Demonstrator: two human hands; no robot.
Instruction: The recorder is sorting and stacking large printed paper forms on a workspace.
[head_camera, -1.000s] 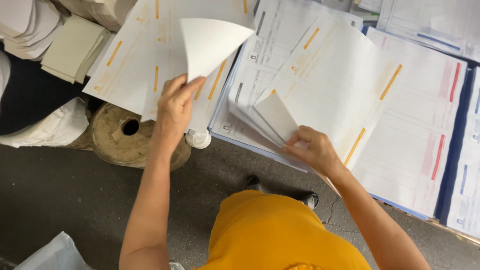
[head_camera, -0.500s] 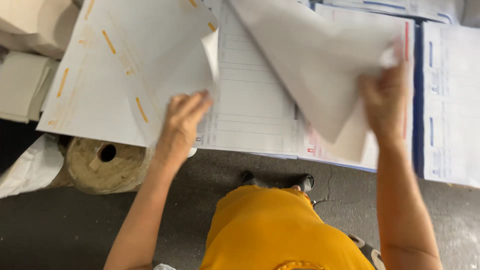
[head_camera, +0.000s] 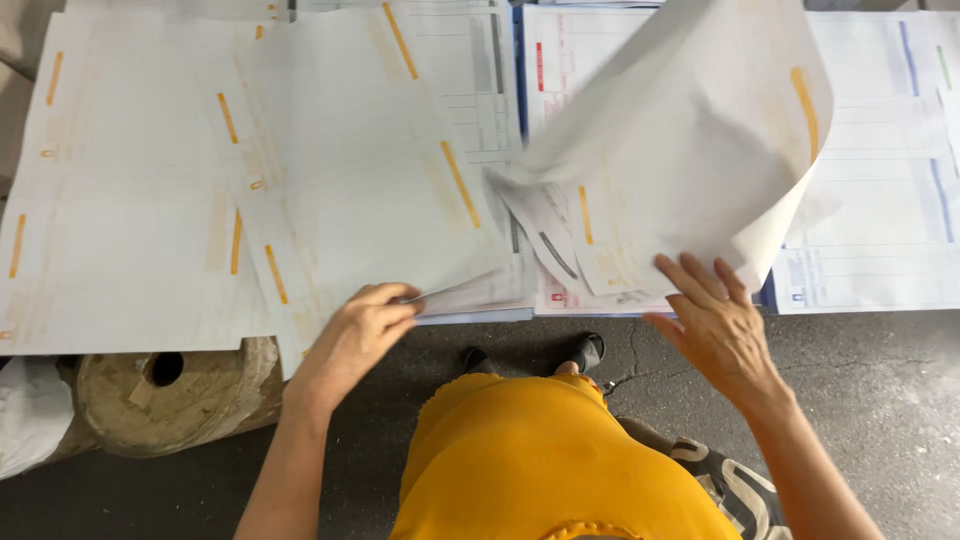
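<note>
L hand at 7 o'clock, fingers pinched on edge of orange-striped sheets | R hand at 5 o'clock, fingers spread under curling sheet, grip unclear | red and blue form stacks at 1-3 o'clock on table | judged mid-sort: several piles laid, one sheet not yet down

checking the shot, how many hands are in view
2. The left hand grips the near edge of an orange-striped sheet left of centre. The right hand is spread under a curling sheet at right. No other person's hands show.
</note>
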